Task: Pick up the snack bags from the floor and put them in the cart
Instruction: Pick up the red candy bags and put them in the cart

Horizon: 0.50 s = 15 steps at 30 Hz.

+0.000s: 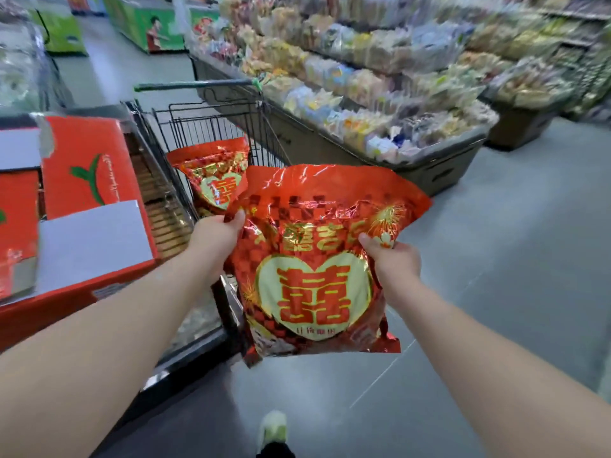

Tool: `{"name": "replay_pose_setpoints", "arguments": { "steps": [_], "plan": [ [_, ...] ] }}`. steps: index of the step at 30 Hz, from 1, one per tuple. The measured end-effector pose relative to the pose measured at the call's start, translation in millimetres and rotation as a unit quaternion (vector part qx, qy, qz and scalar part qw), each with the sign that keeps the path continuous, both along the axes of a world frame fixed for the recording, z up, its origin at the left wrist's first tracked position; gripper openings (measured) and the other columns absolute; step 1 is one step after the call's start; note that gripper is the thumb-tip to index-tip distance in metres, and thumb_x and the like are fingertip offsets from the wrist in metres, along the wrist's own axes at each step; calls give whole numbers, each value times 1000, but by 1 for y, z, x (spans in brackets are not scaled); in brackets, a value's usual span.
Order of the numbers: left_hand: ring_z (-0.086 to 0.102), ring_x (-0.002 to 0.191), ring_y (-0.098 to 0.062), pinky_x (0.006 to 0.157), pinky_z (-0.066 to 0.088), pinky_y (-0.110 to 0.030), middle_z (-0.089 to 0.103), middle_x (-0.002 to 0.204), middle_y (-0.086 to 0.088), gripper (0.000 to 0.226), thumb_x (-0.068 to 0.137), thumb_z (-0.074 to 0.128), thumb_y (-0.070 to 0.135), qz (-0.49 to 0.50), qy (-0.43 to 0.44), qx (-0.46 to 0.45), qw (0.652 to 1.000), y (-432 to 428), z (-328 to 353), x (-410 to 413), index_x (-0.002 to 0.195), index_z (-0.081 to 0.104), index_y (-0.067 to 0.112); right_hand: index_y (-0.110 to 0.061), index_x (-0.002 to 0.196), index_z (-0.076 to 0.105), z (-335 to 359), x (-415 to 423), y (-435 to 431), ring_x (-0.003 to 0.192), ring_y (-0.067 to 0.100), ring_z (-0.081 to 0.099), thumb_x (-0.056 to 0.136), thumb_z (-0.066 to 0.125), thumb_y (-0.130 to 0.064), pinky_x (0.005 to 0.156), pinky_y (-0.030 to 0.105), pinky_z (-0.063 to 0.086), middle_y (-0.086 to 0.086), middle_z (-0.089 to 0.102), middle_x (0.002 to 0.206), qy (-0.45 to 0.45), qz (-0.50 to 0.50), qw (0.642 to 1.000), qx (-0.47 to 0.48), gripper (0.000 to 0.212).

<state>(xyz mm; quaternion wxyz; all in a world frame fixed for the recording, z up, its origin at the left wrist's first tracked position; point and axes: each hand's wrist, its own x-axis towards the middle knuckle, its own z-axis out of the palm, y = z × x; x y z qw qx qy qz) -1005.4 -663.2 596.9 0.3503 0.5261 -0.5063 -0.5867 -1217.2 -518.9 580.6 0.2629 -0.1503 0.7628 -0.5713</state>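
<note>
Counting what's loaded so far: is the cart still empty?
No, a red snack bag already sits inside the cart.

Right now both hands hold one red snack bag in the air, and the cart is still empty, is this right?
Not quite. The head view shows both hands, left and right, holding the red snack bag, but the cart already holds a second red bag.

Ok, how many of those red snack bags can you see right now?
2. One bag is held up by the left hand and right hand; the other bag lies in the cart. More may be hidden.
</note>
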Motion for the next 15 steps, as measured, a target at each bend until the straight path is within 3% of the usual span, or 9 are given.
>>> {"name": "replay_pose_setpoints", "arguments": {
  "steps": [3, 5, 9, 13, 15],
  "plan": [
    [68, 82, -27, 79, 56, -42, 70, 89, -7, 23, 91, 58, 37, -23, 2, 21, 1000, -51, -6, -43, 91, 64, 14, -17, 73, 63, -2, -34, -43, 85, 29, 65, 78, 74, -40, 83, 39, 54, 3, 68, 84, 25, -11, 1000, 12, 26],
    [65, 77, -23, 75, 54, -37, 66, 83, -2, 20, 92, 57, 36, -15, 2, 23, 1000, -84, -6, -69, 85, 61, 17, -15, 74, 62, -2, -57, -75, 86, 28, 64, 79, 73, -41, 81, 38, 53, 4, 66, 84, 48, -11, 999, 23, 28],
    [64, 81, -24, 81, 53, -39, 65, 85, -3, 24, 92, 56, 40, -11, -5, 22, 1000, -144, 7, -115, 77, 56, 21, -13, 82, 63, 7, -99, -136, 89, 29, 62, 80, 70, -44, 85, 41, 53, 5, 66, 89, 65, -19, 997, 32, 31],
    [64, 78, -24, 65, 52, -36, 66, 86, -3, 26, 93, 54, 40, 12, 1, 6, 1000, -193, 18, -142, 77, 58, 21, -20, 67, 59, 14, -135, -201, 89, 28, 65, 78, 73, -42, 86, 44, 54, -4, 65, 78, 62, 5, 998, 17, 28],
    [62, 81, -25, 75, 55, -45, 63, 87, -8, 29, 91, 55, 44, 45, -9, 4, 999, -218, 15, -149, 76, 61, 20, -21, 67, 61, 17, -150, -239, 86, 27, 65, 77, 74, -42, 85, 43, 54, -3, 66, 78, 60, 31, 998, 15, 27]
  ]
}}
